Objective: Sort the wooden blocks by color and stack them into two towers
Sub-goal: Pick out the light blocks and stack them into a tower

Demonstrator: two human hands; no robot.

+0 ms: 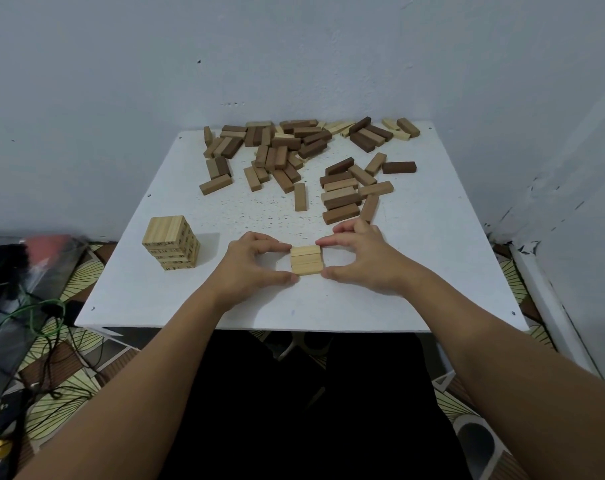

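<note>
Three light wooden blocks [307, 260] lie side by side as one flat layer near the front middle of the white table [432, 271]. My left hand [250, 263] pinches the layer's left side between thumb and fingers. My right hand [359, 259] pinches its right side the same way. A light-wood tower [171, 242], several layers high, stands at the left. Loose brown, tan and light blocks [294, 150] are scattered across the far half of the table.
The table sits in a corner, with grey walls behind and to the right. A cluster of brown blocks [342, 195] lies just beyond my right hand. Cables [48, 317] and a patterned floor show at the left below the table's edge.
</note>
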